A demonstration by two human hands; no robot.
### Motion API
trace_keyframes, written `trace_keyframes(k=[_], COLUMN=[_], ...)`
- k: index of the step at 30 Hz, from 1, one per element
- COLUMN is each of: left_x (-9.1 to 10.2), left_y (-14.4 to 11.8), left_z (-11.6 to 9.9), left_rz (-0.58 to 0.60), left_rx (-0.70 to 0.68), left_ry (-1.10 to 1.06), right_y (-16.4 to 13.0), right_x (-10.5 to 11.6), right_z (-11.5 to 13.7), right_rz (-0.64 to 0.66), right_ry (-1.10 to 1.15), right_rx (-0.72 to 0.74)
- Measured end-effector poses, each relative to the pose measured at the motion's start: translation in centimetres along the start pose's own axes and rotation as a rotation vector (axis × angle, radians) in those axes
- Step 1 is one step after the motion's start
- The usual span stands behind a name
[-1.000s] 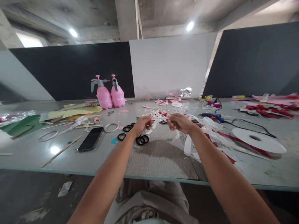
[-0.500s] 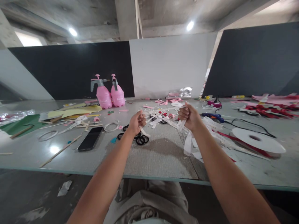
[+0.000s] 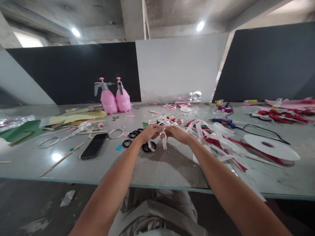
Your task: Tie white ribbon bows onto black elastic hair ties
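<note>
Hands [image 3: 163, 132] pinch flat, perhaps satin ribbon [image 3: 164, 143].

Both bare forearms reach up from the lower edge of the frame and converge toward its centre. The left hand [image 3: 149, 132] sits just left of centre, knuckles up, fingers curled inward in a pinch. The right hand [image 3: 177, 133] sits just right of centre, back of the hand upward, fingers bent toward the left one. The fingertips of the two hands meet or nearly meet. Both wrists are roughly straight.
</note>
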State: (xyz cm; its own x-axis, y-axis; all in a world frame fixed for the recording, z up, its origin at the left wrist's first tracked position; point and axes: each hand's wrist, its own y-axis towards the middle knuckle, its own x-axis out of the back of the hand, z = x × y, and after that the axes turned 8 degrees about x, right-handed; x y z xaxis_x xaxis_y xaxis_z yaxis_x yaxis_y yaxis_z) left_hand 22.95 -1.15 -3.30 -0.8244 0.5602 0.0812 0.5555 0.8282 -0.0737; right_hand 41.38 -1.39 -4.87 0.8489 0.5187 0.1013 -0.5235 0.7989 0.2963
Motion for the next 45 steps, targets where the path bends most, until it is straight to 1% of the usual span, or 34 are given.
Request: trace_keyframes(k=[4, 6, 8, 11, 13, 16, 20, 23, 26, 30, 34, 36, 37, 39, 40, 41, 42, 43, 45], left_x=[0.1, 0.1, 0.1, 0.2, 0.3, 0.5, 0.6, 0.8, 1.1, 1.4, 2.0, 2.5, 2.7, 2.9, 2.9, 2.7, 2.4, 2.0, 0.9], left_y=[0.3, 0.3, 0.4, 0.3, 0.3, 0.4, 0.5, 0.3, 0.2, 0.2, 0.6, 1.0, 1.1, 1.3, 1.4, 1.4, 1.4, 1.3, 1.2], left_z=[0.0, 0.0, -0.1, -0.2, -0.1, 0.0, 0.0, -0.1, -0.3, -0.5, -0.4, 0.0, 0.2, 0.7, 0.8, 0.9, 0.9, 0.8, 0.5], left_rz=[-0.109, -0.136, -0.143, -0.179, -0.204, -0.206, -0.220, -0.207, -0.209, -0.279, -0.390, -0.477, -0.531, -0.642, -0.684, -0.699, -0.687, -0.643, -0.479], left_rx=[-0.053, -0.074, -0.091, -0.114, -0.129, -0.138, -0.142, -0.140, -0.159, -0.197, -0.245, -0.261, -0.255, -0.247, -0.259, -0.285, -0.321, -0.359, -0.403], left_ry=[0.009, -0.004, 0.000, 0.042, 0.056, 0.027, -0.032, -0.090, -0.185, -0.311, -0.379, -0.333, -0.265, -0.026, 0.118, 0.250, 0.351, 0.402, 0.368], right_y=[-0.7, -1.1, -1.4, -1.4, -1.3, -1.1, -1.1, -1.4, -1.7, -2.2, -2.7, -2.8, -2.9, -2.8, -2.7, -2.6, -2.5, -2.3, -2.0], right_x=[0.0, 0.2, 0.1, -0.4, -0.7, -0.9, -0.3, 0.8, 2.3, 4.3, 5.8, 6.3, 6.4, 6.3, 6.0, 5.5, 5.0, 4.5, 3.3], right_z=[0.9, 1.4, 1.7, 1.7, 1.6, 1.3, 1.5, 2.3, 3.2, 4.2, 5.0, 5.1, 5.1, 5.0, 4.8, 4.6, 4.4, 4.2, 3.9], right_rz=[-0.016, -0.022, 0.028, 0.176, 0.207, 0.163, 0.115, 0.018, -0.104, -0.241, -0.355, -0.396, -0.410, -0.414, -0.395, -0.360, -0.313, -0.258, -0.155], right_ry=[0.127, 0.169, 0.212, 0.277, 0.298, 0.301, 0.314, 0.363, 0.468, 0.612, 0.633, 0.608, 0.588, 0.522, 0.478, 0.428, 0.374, 0.322, 0.229], right_rx=[-0.010, -0.011, -0.069, -0.188, -0.182, -0.122, -0.116, -0.079, -0.010, 0.137, 0.247, 0.292, 0.304, 0.296, 0.278, 0.250, 0.216, 0.182, 0.117])
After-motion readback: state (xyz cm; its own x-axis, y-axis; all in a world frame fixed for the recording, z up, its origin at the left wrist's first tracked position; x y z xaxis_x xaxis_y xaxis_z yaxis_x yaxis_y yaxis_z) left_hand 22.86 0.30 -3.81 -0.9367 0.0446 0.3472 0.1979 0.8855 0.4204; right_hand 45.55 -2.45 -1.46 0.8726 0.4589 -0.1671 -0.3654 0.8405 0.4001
